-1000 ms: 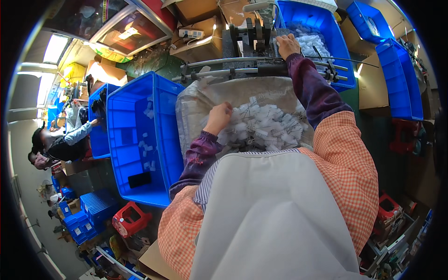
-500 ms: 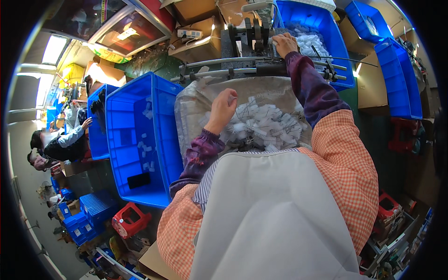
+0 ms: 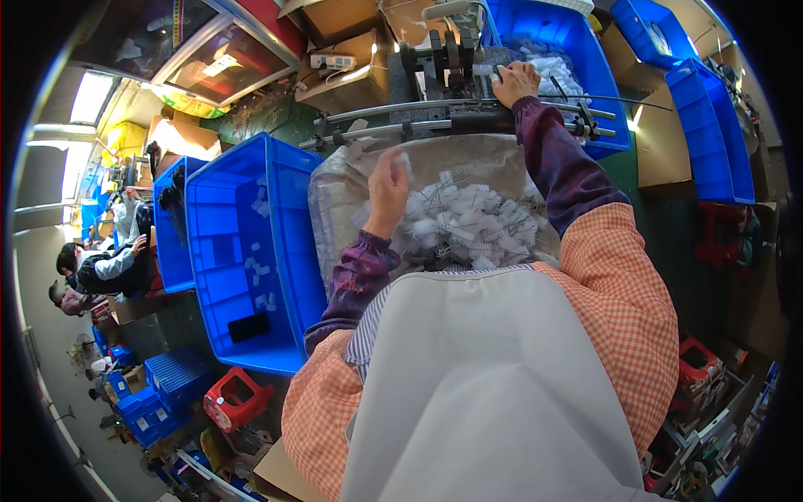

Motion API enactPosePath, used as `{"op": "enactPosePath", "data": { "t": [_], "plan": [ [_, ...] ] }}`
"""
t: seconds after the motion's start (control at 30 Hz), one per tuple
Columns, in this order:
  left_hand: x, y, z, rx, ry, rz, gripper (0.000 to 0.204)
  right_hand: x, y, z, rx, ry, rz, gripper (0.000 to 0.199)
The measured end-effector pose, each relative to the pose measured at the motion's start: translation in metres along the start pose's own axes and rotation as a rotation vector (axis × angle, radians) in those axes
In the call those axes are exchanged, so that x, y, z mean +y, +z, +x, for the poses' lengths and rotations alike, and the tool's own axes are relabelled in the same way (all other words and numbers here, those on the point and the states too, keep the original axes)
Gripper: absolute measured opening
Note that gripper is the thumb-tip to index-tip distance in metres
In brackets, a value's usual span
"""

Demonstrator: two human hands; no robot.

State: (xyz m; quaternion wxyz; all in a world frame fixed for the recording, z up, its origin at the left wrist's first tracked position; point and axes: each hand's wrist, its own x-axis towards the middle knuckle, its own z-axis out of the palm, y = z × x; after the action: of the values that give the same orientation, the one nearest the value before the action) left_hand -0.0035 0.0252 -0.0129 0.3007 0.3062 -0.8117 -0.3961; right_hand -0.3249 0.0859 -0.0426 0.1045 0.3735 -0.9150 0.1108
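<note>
My left hand (image 3: pixel 387 194) is raised above the near-left side of a heap of white plastic pieces with thin wire-like bristles (image 3: pixel 477 226). Its fingers are closed, and a small pale plastic piece (image 3: pixel 403 164), blurred, shows at the fingertips. The heap lies on a pale cloth (image 3: pixel 335 188) in front of me. Farther off, my right hand (image 3: pixel 519 82) rests on the right side of a dark bench machine (image 3: pixel 452 71), fingers bent; what they grip is hidden. Just left of that hand, a small whitish piece (image 3: pixel 483 69) sits at the machine.
Two metal rods (image 3: pixel 393 111) run across in front of the machine. A blue bin (image 3: pixel 314 251) at left holds a few white pieces and a black phone-like object (image 3: pixel 248 327). Another blue bin (image 3: pixel 615 84) with white pieces stands far right. A co-worker (image 3: pixel 113 263) sits at left.
My left hand has moved slightly left and up, away from the heap's middle. My right hand has stayed at the machine, its fingers shifted; a whitish piece now shows beside it.
</note>
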Motion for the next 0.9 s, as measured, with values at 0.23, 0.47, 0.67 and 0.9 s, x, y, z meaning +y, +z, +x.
{"op": "enactPosePath", "data": {
  "t": [0.23, 0.47, 0.67, 0.9],
  "plan": [
    [-0.005, 0.002, 0.005, 0.085, 0.161, 0.045, 0.018, -0.045, 0.017, 0.001, 0.08, -0.067, 0.009, 0.023],
    [-0.013, 0.001, 0.003, 0.008, -0.08, -0.305, 0.016, -0.057, 0.013, -0.001, 0.079, -0.087, -0.009, 0.025],
    [-0.006, -0.001, 0.001, -0.04, -0.181, -0.561, 0.019, -0.013, 0.009, 0.001, 0.005, -0.061, 0.024, 0.027],
    [0.005, 0.004, 0.004, -0.169, -0.211, -0.558, 0.016, 0.032, 0.009, 0.033, -0.283, -0.09, -0.02, 0.027]
  ]
}}
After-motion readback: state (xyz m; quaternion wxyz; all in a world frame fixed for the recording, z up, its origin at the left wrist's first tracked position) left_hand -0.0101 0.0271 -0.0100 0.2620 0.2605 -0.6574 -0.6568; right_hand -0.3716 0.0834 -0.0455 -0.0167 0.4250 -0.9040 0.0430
